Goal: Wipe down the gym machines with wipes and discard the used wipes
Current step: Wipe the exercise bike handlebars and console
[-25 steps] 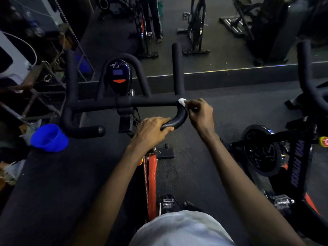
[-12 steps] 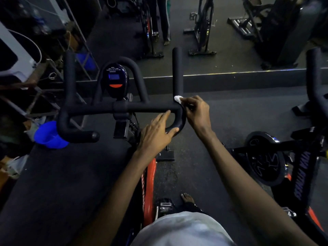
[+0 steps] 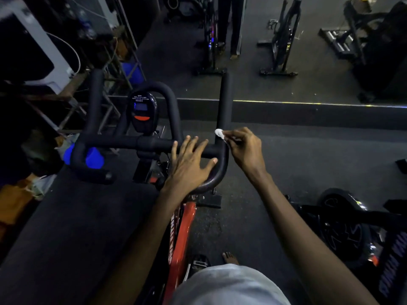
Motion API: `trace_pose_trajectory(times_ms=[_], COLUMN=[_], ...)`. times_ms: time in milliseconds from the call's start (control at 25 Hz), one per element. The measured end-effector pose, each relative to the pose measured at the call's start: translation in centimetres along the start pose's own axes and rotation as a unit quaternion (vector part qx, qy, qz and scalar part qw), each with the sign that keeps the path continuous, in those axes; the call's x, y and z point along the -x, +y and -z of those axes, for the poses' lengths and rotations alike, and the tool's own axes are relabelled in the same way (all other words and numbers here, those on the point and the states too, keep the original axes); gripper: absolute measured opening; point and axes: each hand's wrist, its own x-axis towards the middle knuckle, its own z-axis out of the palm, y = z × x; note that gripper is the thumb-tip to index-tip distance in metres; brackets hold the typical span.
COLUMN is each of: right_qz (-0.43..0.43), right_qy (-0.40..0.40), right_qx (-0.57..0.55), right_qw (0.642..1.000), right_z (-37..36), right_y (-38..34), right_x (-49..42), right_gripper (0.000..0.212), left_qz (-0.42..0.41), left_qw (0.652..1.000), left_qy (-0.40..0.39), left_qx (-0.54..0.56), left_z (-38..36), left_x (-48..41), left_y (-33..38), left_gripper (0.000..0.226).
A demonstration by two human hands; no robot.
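Left grip [image 3: 189,166] uncurled — fingers [image 3: 187,143] spread over handlebar [image 3: 123,142].

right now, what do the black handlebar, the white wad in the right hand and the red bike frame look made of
Black curved handlebar: matte, softly rounded, likely foam or rubber padding over a tube; its lower bend shines, perhaps wet. Small white crumpled wipe, pinched by the right hand: soft paper or nonwoven cloth. Red bike frame: glossy painted metal, probably, with printed lettering.

wear: pale grey garment [image 3: 231,285] | left hand [image 3: 189,164]: bare | right hand [image 3: 246,150]: bare | forearms [image 3: 141,234]: bare | foot [image 3: 230,257]: bare
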Motion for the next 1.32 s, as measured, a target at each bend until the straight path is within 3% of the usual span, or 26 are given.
trace_pose_trajectory(times_ms=[160, 360, 480, 560, 720, 960, 1200, 1320], right_qz=[-0.013, 0.025, 0.047, 0.055, 0.087, 0.138, 0.162, 0.176], right_qy=[-0.02, -0.017, -0.024, -0.042, -0.069, -0.006, -0.032, -0.003], right_qx=[-0.029, -0.034, -0.044, -0.044, -0.044, -0.067, -0.053, -0.064], right_qw=[0.999, 0.999, 0.998, 0.997, 0.993, 0.988, 0.985, 0.982], right_z=[0.1, 0.3, 0.0, 0.3, 0.8, 1.3, 0.4, 0.9], right_y=[0.7, 0.8, 0.8, 1.3, 2.2, 1.5, 3.1, 2.0], right_x=[1.1, -2.0, -3.5, -2.2, -1.3, -8.9, -5.8, -9.5], right_gripper=[0.019, 0.017, 0.017, 0.018, 0.022, 0.024, 0.022, 0.019], left_qz=[-0.018, -0.013, 0.031, 0.053, 0.072, 0.071, 0.057, 0.066], left_qw=[1.0, 0.999, 0.997, 0.995, 0.991, 0.986, 0.986, 0.988], left_qy=[-0.006, 0.035, 0.037, 0.026, 0.08, 0.077, 0.132, 0.109], left_qx=[0.003, 0.017, 0.063, 0.08, 0.079, 0.128, 0.088, 0.087], left_z=[0.0, -0.8, -0.6, -0.7, -1.9, -2.5, -2.5, -2.1], left_x=[-1.4, -1.8, -2.4, -3.0, -3.3, -4.6, -4.5, -4.5], left_y=[-1.4, -1.5, -0.7, -0.1, 1.0, 2.3, 3.1, 3.1], left_gripper=[0.053, 0.056, 0.061, 0.052, 0.046, 0.054, 0.053, 0.058])
